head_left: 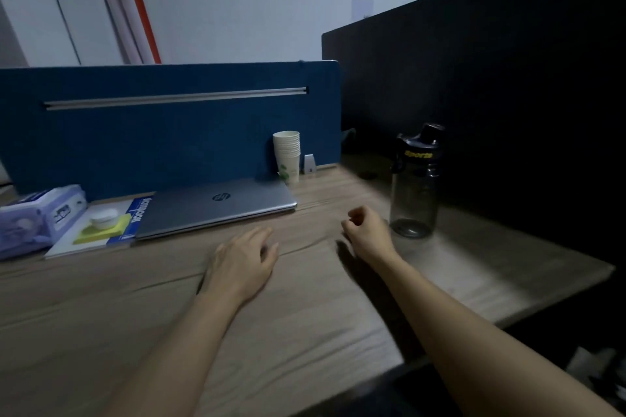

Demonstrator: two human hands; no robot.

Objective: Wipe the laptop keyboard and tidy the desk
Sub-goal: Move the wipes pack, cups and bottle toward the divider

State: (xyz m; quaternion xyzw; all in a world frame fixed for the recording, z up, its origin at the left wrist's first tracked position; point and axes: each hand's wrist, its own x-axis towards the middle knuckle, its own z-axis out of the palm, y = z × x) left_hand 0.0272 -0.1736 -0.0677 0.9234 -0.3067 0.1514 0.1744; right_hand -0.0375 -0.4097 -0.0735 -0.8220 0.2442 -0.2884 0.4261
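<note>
A silver laptop (216,205) lies closed at the back of the wooden desk (305,315), against the blue divider. A pack of wet wipes (37,218) sits at the far left. My left hand (244,259) hovers just in front of the laptop, fingers loosely curled and holding nothing. My right hand (367,230) is to the right of the laptop, fingers curled into a loose fist with nothing in it, close beside a dark water bottle (415,183).
A blue notebook (101,230) lies left of the laptop with a yellow pad and a small white lid on it. Stacked paper cups (287,156) stand behind the laptop's right corner. A blue divider (169,125) and a dark partition (491,95) bound the desk.
</note>
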